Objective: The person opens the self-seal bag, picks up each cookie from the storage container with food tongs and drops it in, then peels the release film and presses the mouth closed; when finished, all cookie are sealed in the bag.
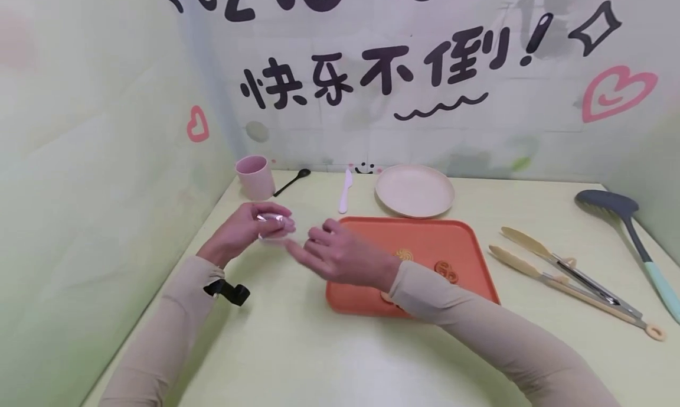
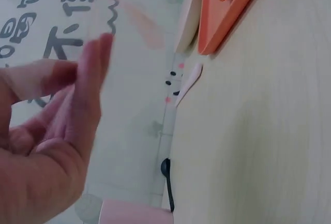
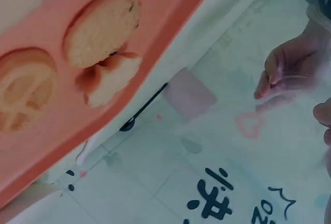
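Observation:
In the head view my left hand (image 1: 247, 227) pinches a shiny, clear piece of plastic film (image 1: 272, 225) between thumb and fingers, above the table's left side. The left wrist view shows the thumb of that hand (image 2: 51, 115) meeting the straighter fingers; the film barely shows there. My right hand (image 1: 340, 253) hovers over the left part of an orange tray (image 1: 340, 303), its index finger reaching toward the film and the other fingers curled. Its thumb is hidden, and I cannot tell whether it grips the film. Several biscuits (image 1: 446, 271) lie on the tray, partly behind the right forearm.
Behind the left hand stand a pink cup (image 1: 255, 179) and a black spoon (image 1: 291, 182). A pale knife (image 1: 345, 192) and a round plate (image 1: 414, 189) lie near the back wall. Tongs (image 1: 568, 283) and a dark slotted turner (image 1: 627, 218) lie at right.

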Demonstrator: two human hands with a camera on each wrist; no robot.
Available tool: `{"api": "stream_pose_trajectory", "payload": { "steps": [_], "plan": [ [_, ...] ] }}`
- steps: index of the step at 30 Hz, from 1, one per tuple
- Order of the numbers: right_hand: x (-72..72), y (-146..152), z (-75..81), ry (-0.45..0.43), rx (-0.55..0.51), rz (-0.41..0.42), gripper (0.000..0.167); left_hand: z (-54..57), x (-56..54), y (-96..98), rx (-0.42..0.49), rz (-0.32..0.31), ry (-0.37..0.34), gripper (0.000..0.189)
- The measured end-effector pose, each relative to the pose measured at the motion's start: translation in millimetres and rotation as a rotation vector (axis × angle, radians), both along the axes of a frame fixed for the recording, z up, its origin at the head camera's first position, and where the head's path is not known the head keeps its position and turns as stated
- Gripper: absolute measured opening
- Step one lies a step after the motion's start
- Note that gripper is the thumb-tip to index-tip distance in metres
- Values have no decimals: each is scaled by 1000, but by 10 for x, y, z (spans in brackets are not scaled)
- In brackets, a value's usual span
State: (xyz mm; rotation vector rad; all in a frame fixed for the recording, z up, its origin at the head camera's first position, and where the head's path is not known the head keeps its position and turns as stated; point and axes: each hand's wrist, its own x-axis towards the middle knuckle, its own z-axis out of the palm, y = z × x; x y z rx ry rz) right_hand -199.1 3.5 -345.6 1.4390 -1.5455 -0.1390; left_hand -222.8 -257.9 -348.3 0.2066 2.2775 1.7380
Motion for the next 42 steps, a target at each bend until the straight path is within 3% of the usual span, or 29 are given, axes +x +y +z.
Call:
{"api": "stream_pose_trajectory", "payload": {
  "steps": [3,7,10,12,15,20,23,25,28,32,36,39,42],
  "plan": [
    [-78,114,-11,-55,-44,-53,31,49,-4,-11,120,123,63,36],
    [-181,198,-65,-126,-108,-111,25,79,-3,1,298,193,163,29],
    [-242,227,-112,-243,-172,-137,22,84,-17,44,376,224,241,25],
    [-272,238,-140,-377,-230,-148,26,82,-27,79,415,263,286,22],
    [-287,245,-155,-694,-344,-155,34,74,-36,135,453,334,364,19],
    [-280,225,-138,-1397,-598,-97,37,59,-42,228,514,432,497,19],
    [-278,184,-106,-1777,-780,-29,34,64,-33,290,551,465,554,19],
    [-286,147,-90,-1964,-900,11,33,69,-27,334,575,480,589,20],
    [-305,76,-75,-2158,-1041,88,31,69,-20,396,587,484,642,21],
    [-324,-10,-59,-2289,-1115,202,28,46,-8,466,581,449,658,21],
    [-360,-67,-57,-2302,-1152,248,27,13,26,492,555,397,608,24],
    [-414,-58,-71,-2193,-1163,175,23,-2,52,452,403,427,549,29],
    [-485,14,-96,-2042,-1129,95,21,14,64,345,141,516,493,35]
  ]
}}
